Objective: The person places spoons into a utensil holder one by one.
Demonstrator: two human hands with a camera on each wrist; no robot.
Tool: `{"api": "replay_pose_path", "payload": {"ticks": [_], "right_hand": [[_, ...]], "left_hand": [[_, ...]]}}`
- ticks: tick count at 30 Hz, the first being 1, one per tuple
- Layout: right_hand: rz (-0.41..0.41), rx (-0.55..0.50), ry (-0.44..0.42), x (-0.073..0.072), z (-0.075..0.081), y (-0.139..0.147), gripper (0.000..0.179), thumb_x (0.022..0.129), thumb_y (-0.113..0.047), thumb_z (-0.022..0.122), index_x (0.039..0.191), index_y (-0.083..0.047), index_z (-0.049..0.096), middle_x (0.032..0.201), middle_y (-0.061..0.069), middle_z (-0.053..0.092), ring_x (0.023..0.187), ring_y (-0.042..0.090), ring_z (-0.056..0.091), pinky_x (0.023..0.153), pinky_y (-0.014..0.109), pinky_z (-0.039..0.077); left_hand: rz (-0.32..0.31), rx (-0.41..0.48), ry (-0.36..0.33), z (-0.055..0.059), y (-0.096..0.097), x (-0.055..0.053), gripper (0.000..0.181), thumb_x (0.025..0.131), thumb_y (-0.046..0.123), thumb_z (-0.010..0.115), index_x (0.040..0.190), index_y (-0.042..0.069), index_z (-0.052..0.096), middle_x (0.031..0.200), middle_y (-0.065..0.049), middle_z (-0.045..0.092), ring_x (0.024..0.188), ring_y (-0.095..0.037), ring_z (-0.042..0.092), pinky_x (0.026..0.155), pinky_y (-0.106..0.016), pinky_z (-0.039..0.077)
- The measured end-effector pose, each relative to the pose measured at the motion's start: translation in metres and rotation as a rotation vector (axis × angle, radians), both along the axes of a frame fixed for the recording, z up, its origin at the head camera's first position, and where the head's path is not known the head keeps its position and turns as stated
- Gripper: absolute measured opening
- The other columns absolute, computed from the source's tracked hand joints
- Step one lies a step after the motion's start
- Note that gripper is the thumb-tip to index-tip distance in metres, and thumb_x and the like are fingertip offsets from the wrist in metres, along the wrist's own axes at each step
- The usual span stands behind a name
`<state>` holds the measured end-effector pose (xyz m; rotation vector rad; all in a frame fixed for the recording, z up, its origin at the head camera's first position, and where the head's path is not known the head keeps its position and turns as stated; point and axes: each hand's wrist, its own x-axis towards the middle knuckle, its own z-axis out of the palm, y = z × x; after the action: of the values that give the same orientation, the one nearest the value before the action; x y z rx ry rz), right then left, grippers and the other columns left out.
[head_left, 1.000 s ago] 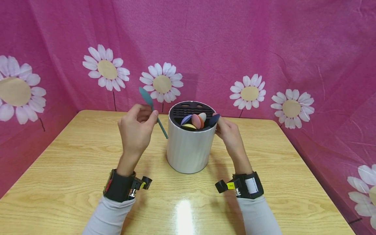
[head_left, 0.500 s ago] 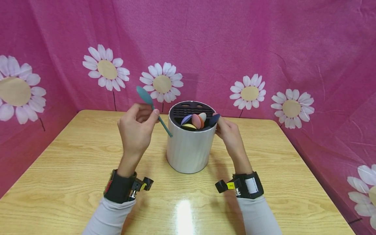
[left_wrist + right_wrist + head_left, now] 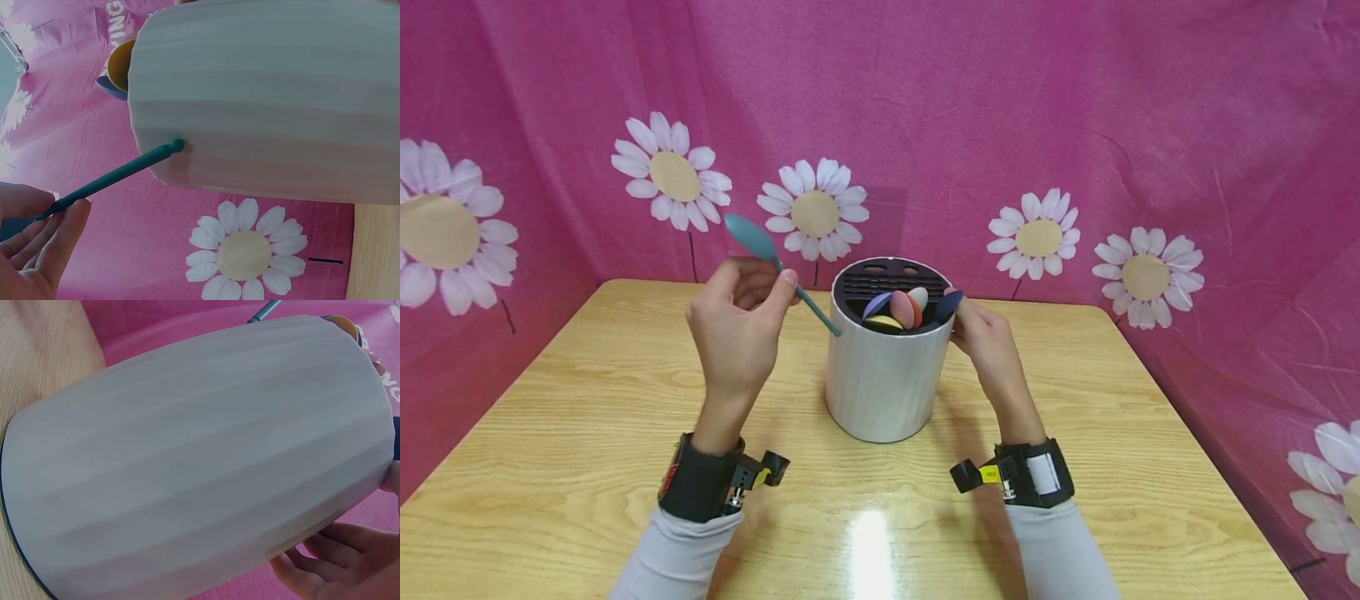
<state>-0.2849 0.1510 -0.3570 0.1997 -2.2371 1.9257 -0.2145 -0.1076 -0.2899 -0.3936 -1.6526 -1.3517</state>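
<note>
A teal spoon (image 3: pixel 750 236) is pinched between the thumb and fingers of my left hand (image 3: pixel 737 333), its bowl up to the left and its handle slanting down to the right. The handle's tip lies in front of the white ribbed utensil holder (image 3: pixel 883 387), near its upper left side; whether they touch I cannot tell. My right hand (image 3: pixel 988 346) grips the holder at its right rim, thumb by the edge and fingers against the outer wall (image 3: pixel 187 462). Beside that thumb, a navy utensil head (image 3: pixel 948 306) leans over the rim.
Inside the holder's dark slotted top sit pink (image 3: pixel 901 308), yellow (image 3: pixel 882 322), purple, orange and pale utensil heads. Round holes and slots line the back of the insert. The wooden table (image 3: pixel 610 400) meets a pink flowered cloth (image 3: pixel 925 125) behind and at both sides.
My left hand has shifted a little left and up, and the teal spoon has tilted flatter, its bowl swinging left and its handle tip rising towards the holder's rim. The right hand stays put.
</note>
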Motion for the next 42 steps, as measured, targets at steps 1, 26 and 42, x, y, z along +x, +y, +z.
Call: {"api": "replay_pose_path", "payload": {"ticks": [1,26,42], "right_hand": [[0.001,0.001,0.0,0.0,0.0,0.0,0.061,0.094,-0.058,0.053,0.127,-0.008,0.064,0.125,0.007,0.062,0.112,0.017,0.057,0.098,0.038,0.045],[-0.002,-0.004,0.041,0.001,-0.002,0.0,0.056,0.096,-0.054,0.054,0.128,-0.009,0.064,0.123,0.008,0.063,0.111,0.015,0.058,0.097,0.037,0.046],[-0.002,0.004,0.017,0.001,-0.001,0.0,0.054,0.097,-0.052,0.053,0.128,-0.009,0.064,0.124,0.007,0.062,0.112,0.014,0.058,0.098,0.037,0.045]], "left_hand": [[0.002,0.003,0.004,0.0,0.0,0.0,0.016,0.082,-0.011,0.07,0.094,-0.016,0.062,0.083,-0.021,0.068,0.071,-0.028,0.068,0.069,-0.019,0.055],[-0.007,0.063,0.098,0.006,0.0,0.004,0.016,0.08,-0.015,0.069,0.091,-0.02,0.059,0.08,-0.023,0.066,0.068,-0.03,0.067,0.07,-0.023,0.056],[0.007,0.067,0.117,0.01,0.0,0.009,0.016,0.081,-0.014,0.069,0.093,-0.019,0.06,0.081,-0.021,0.067,0.07,-0.027,0.068,0.072,-0.025,0.056]]}}
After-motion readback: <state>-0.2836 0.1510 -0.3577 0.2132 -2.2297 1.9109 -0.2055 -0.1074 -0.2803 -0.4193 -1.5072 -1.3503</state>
